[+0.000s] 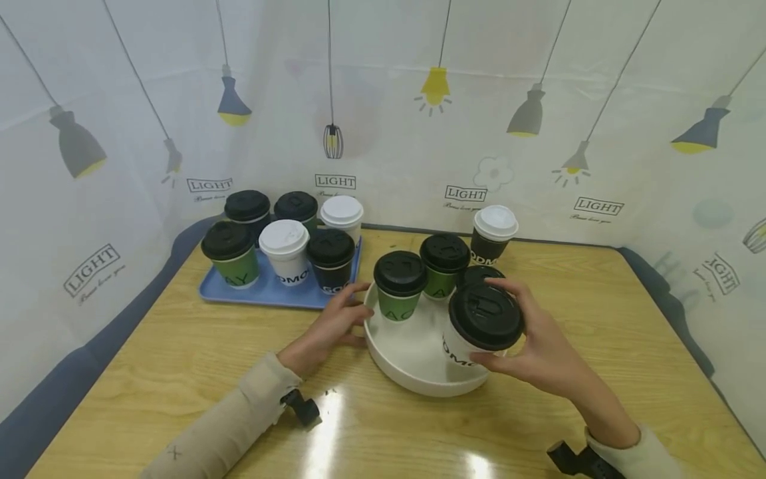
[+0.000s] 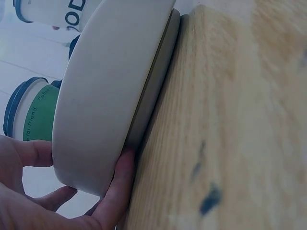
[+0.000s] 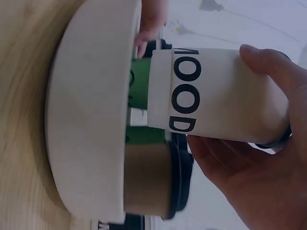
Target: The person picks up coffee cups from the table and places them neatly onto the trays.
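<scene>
My right hand (image 1: pixel 541 349) grips a white paper cup (image 1: pixel 457 346) with a black lid, holding it above the right part of a round white tray (image 1: pixel 413 372). In the right wrist view, the cup's lettering faces the camera and its base is over the tray's rim. My left hand (image 1: pixel 341 319) holds the tray's left edge; the left wrist view shows a finger reaching under its side. Two green cups (image 1: pixel 399 296) with black lids stand on the tray. A brown cup (image 3: pixel 146 179), also black-lidded, stands there too, mostly hidden behind the held cup in the head view.
Left of the round tray, a blue tray (image 1: pixel 269 299) carries several lidded cups in green, white and black. A black cup (image 1: pixel 487 246) with a white lid stands behind the round tray. A lamp-printed curtain (image 1: pixel 395 153) hangs along the back of the wooden table (image 1: pixel 239 332).
</scene>
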Demonstrator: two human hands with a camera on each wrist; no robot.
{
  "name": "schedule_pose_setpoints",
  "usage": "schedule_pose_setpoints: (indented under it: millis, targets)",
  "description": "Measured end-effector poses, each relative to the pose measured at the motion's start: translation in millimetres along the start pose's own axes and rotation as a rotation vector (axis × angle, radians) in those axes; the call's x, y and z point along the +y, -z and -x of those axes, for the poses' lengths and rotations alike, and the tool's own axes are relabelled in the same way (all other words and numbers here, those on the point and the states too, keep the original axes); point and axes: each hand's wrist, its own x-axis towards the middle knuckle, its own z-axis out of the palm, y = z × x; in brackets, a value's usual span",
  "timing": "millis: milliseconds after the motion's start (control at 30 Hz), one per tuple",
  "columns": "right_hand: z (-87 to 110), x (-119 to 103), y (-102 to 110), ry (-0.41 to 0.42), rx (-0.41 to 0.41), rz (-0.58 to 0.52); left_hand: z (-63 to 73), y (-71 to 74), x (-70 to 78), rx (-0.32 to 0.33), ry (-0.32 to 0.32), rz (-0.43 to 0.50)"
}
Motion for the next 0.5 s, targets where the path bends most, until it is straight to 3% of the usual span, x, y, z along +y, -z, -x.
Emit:
schedule_pose_setpoints:
  millis: [167,500]
  targets:
    - [-13.1,-2,-22,0.0,-0.033,0.063,-0.1,-0.1,1.1,-0.001,0.0,-0.004]
    - [-28.4,-4,-56,0.026,-0.08,0.007,-0.3,-0.4,0.9,-0.007,0.002,-0.003]
